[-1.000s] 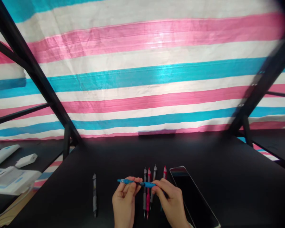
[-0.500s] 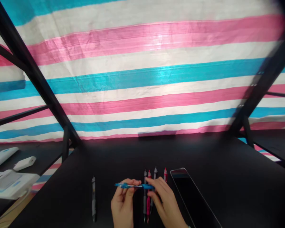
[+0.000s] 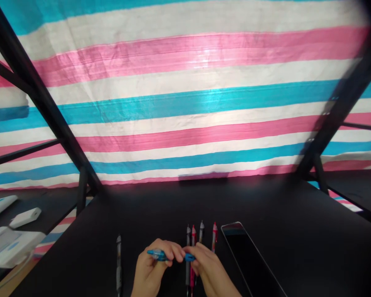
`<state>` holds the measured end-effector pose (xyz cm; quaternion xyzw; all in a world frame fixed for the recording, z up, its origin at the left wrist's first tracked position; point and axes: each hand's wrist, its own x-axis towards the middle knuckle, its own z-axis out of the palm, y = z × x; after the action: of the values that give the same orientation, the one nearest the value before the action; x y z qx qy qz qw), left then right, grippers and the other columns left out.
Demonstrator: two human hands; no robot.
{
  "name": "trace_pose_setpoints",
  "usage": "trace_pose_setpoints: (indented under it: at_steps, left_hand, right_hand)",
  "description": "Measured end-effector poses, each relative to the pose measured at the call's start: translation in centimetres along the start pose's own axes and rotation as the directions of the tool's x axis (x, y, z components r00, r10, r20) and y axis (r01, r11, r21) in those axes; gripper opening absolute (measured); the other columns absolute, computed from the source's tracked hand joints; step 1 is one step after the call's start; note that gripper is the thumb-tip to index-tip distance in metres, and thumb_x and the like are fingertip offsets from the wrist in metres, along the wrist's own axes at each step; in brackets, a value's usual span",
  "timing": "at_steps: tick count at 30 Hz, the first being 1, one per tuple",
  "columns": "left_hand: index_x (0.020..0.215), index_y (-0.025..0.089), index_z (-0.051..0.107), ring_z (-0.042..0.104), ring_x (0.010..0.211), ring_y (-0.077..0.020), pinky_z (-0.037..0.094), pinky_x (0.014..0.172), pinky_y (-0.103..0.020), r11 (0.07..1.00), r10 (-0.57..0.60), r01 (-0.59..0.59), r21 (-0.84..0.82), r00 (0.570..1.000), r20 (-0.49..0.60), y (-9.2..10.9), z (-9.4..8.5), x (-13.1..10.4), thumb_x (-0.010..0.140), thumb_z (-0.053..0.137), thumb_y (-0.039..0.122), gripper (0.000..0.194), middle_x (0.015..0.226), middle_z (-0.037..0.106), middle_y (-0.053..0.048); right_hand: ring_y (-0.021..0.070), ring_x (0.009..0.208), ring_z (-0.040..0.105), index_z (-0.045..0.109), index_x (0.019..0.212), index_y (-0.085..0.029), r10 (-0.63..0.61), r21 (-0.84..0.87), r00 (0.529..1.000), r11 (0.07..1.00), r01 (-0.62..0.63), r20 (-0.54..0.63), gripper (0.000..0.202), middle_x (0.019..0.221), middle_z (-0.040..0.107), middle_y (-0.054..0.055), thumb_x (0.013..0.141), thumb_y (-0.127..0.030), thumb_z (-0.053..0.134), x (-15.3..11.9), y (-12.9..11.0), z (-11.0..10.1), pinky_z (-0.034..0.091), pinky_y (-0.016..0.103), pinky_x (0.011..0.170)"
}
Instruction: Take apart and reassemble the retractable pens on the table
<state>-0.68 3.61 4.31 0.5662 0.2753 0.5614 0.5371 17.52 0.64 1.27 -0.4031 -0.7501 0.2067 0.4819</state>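
My left hand is closed around one end of a blue pen, its fingers wrapped over the translucent barrel. At the pen's other end, my right hand pinches a solid blue part. Fingertips of both hands meet over the middle, so I cannot tell whether the two parts touch. Under and behind the hands lie a black pen, a red pen and another dark pen. A second red pen lies just beyond my right hand.
Left of my hands lies a separate black pen. A dark-screened phone rests on the black table at the right. White devices with cables sit on a surface at far left. Black frame bars slope up both sides before a striped sheet.
Both hands have come lower in view, and their fingertips have closed together over the pen's middle. The thin refill that showed between the blue parts is now covered.
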Motion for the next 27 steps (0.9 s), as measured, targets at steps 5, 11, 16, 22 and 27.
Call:
trace_pose_setpoints:
  at_steps: [5,11,16,22,27]
  left_hand:
    - [0.07,0.019,0.072,0.074,0.077,-0.0279,0.05,0.102,-0.051,0.998,-0.061,0.062,-0.002,0.977,-0.205,-0.2,1.1,-0.6,0.076,0.083,0.044,0.028,0.071,0.075,-0.01]
    - [0.068,0.02,0.07,0.07,0.067,-0.0228,0.059,0.092,-0.051,0.981,-0.103,0.009,-0.195,0.873,-0.478,-1.6,3.7,-1.0,0.064,0.091,0.041,0.03,0.063,0.068,-0.002]
    - [0.073,0.019,0.071,0.071,0.066,-0.0208,0.063,0.087,-0.046,0.952,-0.174,-0.026,-0.303,0.77,-0.613,-3.5,4.2,-1.5,0.056,0.096,0.039,0.036,0.065,0.072,-0.001]
    - [0.079,0.017,0.069,0.076,0.075,-0.024,0.065,0.08,-0.036,0.912,-0.313,0.015,-0.409,0.671,-0.672,-4.2,3.3,-1.5,0.046,0.099,0.04,0.05,0.072,0.076,-0.002]
    - [0.081,0.017,0.067,0.077,0.076,-0.0256,0.065,0.076,-0.036,0.896,-0.37,0.079,-0.437,0.677,-0.636,-4.4,3.1,-1.4,0.046,0.099,0.041,0.053,0.074,0.076,-0.004]
  right_hand:
    - [0.0181,0.068,0.068,0.066,0.084,-0.021,0.043,-0.074,0.999,0.996,-0.044,-0.007,0.029,0.075,0.07,0.004,0.095,-0.004,0.045,-0.2,1.0,0.8,0.053,0.022,0.062]
    - [0.0192,0.065,0.062,0.056,0.078,-0.021,0.053,-0.297,0.997,0.952,-0.07,-0.064,0.036,0.072,0.065,0.003,0.082,0.009,0.037,-0.4,1.8,1.4,0.049,0.027,0.061]
    - [0.0216,0.065,0.064,0.055,0.082,-0.023,-0.086,-0.435,0.987,0.9,0.019,-0.135,0.037,0.069,0.064,0.001,0.078,0.009,0.038,-0.7,2.2,1.7,0.05,0.03,0.063]
    - [0.0212,0.067,0.065,0.063,0.102,-0.024,-0.193,-0.373,0.947,0.924,0.087,-0.256,0.027,0.075,0.071,0.003,0.099,-0.006,0.042,-0.1,1.3,1.0,0.054,0.03,0.066]
    - [0.0173,0.067,0.064,0.066,0.086,-0.021,0.017,-0.058,0.98,0.998,-0.029,-0.2,0.039,0.075,0.066,0.004,0.106,-0.045,0.044,0.5,0.2,-0.4,0.052,0.024,0.061]
